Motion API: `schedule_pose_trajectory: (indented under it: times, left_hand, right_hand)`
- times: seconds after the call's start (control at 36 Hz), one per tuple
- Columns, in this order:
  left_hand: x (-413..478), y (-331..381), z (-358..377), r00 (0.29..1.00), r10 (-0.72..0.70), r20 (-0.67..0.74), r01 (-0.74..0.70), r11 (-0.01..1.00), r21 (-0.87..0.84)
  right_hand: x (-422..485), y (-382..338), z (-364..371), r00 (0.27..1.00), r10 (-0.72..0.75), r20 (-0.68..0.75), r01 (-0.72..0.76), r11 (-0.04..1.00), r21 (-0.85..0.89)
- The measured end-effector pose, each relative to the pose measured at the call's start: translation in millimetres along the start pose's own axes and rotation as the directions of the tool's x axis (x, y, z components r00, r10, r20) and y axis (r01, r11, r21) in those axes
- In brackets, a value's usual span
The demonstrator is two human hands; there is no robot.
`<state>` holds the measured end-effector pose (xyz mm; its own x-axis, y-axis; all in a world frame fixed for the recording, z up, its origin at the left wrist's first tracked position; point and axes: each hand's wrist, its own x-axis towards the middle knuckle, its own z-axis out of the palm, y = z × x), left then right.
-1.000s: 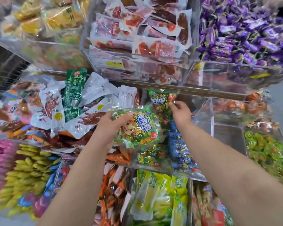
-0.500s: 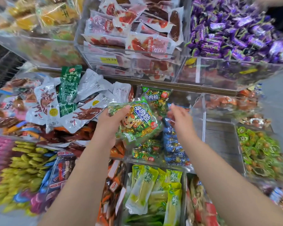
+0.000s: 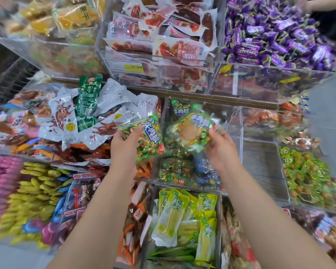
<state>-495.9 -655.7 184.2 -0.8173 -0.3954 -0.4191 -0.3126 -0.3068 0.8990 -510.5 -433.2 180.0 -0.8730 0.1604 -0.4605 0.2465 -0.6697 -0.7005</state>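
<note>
My right hand (image 3: 221,150), empty a moment ago, now grips a second green snack bag (image 3: 192,131) above the bin (image 3: 240,136); my left hand (image 3: 124,150) holds the first bag (image 3: 149,137). Two collected.

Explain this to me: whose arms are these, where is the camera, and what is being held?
There is no machine here. The two bare arms belong to a person, and the view comes from one wide-angle camera worn on that person's head, looking forward and down. That is why the edges bend and blur.

In front stand clear plastic bins full of wrapped snacks: purple sweets at the top right, red-and-clear packs at the top middle, white pouches on the left, and yellow-green packets at the bottom.

The left hand grips a green snack packet with blue lettering. The right hand holds a second green packet, which is blurred, above the bin where more green packets lie.
</note>
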Motion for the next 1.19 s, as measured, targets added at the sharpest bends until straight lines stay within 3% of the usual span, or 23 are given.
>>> schedule_pose_trajectory:
  times: [0.06, 0.14, 0.22, 0.39, 0.44, 0.5, 0.61, 0.69, 0.92, 1.06, 1.19]
  left_hand:
    - [0.6, 1.7, -6.9, 1.000, 0.011, -0.015, -0.011, 1.000, 0.001]
    - [2.9, 3.9, -10.2, 1.000, 0.000, -0.017, 0.000, 1.000, -0.004]
    - [4.6, 7.7, -8.5, 1.000, -0.017, -0.018, 0.017, 1.000, 0.016]
    - [8.0, 15.4, -0.5, 0.999, -0.023, 0.022, 0.023, 1.000, -0.016]
    - [5.1, 19.3, 1.1, 0.999, -0.004, 0.041, 0.006, 0.999, -0.034]
    - [5.8, 19.3, 0.2, 0.999, 0.002, 0.036, -0.001, 1.000, -0.020]
    - [7.3, 18.3, -2.5, 0.998, 0.023, 0.064, -0.022, 1.000, -0.018]
    - [9.2, 17.1, -2.3, 0.994, 0.044, 0.100, -0.042, 0.999, -0.015]
    - [7.3, 26.0, -2.3, 0.985, 0.042, 0.166, -0.050, 0.998, 0.045]
    - [10.6, 24.1, -4.6, 0.985, 0.031, 0.171, -0.043, 0.997, 0.070]
    - [10.6, 20.3, -3.9, 0.983, 0.015, 0.184, -0.022, 0.999, 0.038]
  right_hand:
    - [12.2, -10.1, -3.0, 0.998, -0.059, -0.022, 0.058, 0.998, -0.040]
    - [28.2, -15.2, 1.1, 0.989, -0.139, -0.056, 0.119, 0.953, -0.279]
    - [41.6, -13.8, 14.2, 0.971, -0.236, 0.030, 0.221, 0.848, -0.482]
    - [78.2, 1.5, 29.1, 0.967, -0.208, 0.150, 0.254, 0.701, -0.666]
    - [88.2, 7.3, 27.2, 0.968, -0.202, 0.148, 0.240, 0.583, -0.776]
    - [96.6, 10.6, 23.8, 0.952, -0.288, 0.103, 0.225, 0.434, -0.872]
    - [100.7, 17.5, 23.2, 0.917, -0.399, -0.015, 0.187, 0.463, -0.867]
    - [99.4, 27.4, 24.4, 0.941, -0.334, 0.054, 0.187, 0.382, -0.905]
    - [92.1, 36.7, 21.1, 0.955, -0.288, 0.064, 0.167, 0.350, -0.922]
    - [91.1, 33.5, 26.8, 0.878, -0.472, 0.076, 0.270, 0.359, -0.893]
    - [93.4, 35.2, 24.4, 0.959, -0.280, 0.046, 0.108, 0.208, -0.972]
